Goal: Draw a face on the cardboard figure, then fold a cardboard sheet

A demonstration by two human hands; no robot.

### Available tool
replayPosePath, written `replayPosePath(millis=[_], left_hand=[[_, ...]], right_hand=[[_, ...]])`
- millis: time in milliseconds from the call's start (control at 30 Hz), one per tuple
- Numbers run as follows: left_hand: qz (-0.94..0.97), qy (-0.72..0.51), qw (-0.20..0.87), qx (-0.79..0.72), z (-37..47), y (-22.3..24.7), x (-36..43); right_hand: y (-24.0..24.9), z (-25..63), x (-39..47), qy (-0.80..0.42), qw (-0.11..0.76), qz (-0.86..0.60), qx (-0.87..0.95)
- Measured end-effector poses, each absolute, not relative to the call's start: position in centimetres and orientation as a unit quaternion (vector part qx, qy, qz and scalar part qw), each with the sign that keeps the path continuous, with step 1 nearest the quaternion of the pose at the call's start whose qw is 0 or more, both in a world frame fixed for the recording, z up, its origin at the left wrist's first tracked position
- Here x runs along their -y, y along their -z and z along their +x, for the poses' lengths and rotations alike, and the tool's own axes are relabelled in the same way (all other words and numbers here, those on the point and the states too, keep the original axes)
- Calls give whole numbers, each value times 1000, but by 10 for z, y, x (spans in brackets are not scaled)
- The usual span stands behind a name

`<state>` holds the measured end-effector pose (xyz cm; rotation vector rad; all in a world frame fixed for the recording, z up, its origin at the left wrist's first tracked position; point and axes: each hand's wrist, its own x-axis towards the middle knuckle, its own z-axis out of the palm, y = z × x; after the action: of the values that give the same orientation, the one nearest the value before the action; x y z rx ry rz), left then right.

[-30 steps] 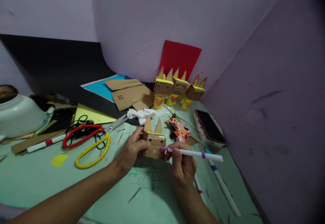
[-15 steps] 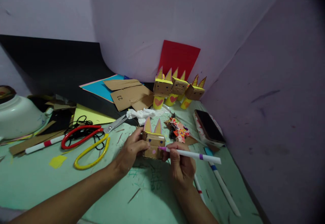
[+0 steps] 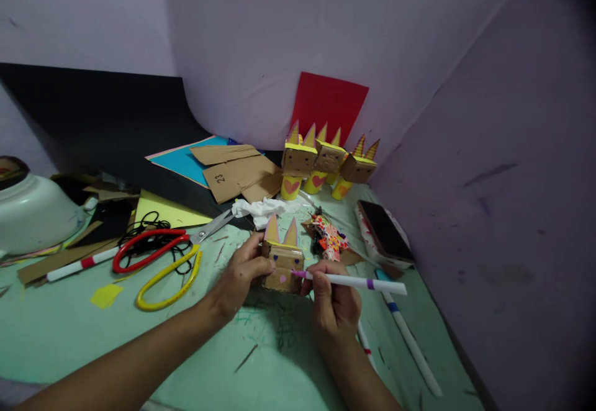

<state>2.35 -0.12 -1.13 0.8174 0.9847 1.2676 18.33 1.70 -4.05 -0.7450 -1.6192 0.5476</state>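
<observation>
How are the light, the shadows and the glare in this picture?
Head view: dim light; soft shadow on the green table below the cardboard figure; same view: small glare near the figure's top edge, upper right corner nearly black.

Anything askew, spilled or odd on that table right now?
Two things: the scissors lie with handles spread, the red one over tangled black cord, which looks likely to snag. Green scribbles mark the tabletop in front of the held cardboard box, odd for a work surface. I see no spill.
</observation>
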Motion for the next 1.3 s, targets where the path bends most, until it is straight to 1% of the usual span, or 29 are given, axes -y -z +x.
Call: replayPosePath(millis=[133,333,533,767,933,1133,1300], left_hand=[[345,-551,627,-428,23,11,1],[340,-548,638,-420,23,8,1],[327,-554,637,-425,25,7,0],[341,-555,630,-423,24,10,0],[331,-556,631,-428,25,10,0],[340,-555,628,-426,24,10,1],[338,-555,630,-426,24,10,0]], right_hand=[[39,183,-17,-242,607,-322,685],[35,183,-17,-240,594,-328,694],[37,182,-16,-268,608,-308,681],[43,183,-17,-251,596,-311,697],[42,182,-16,-270,616,-305,674],[40,182,-16,-246,596,-315,697],[39,182,-17,-268,614,-300,679]])
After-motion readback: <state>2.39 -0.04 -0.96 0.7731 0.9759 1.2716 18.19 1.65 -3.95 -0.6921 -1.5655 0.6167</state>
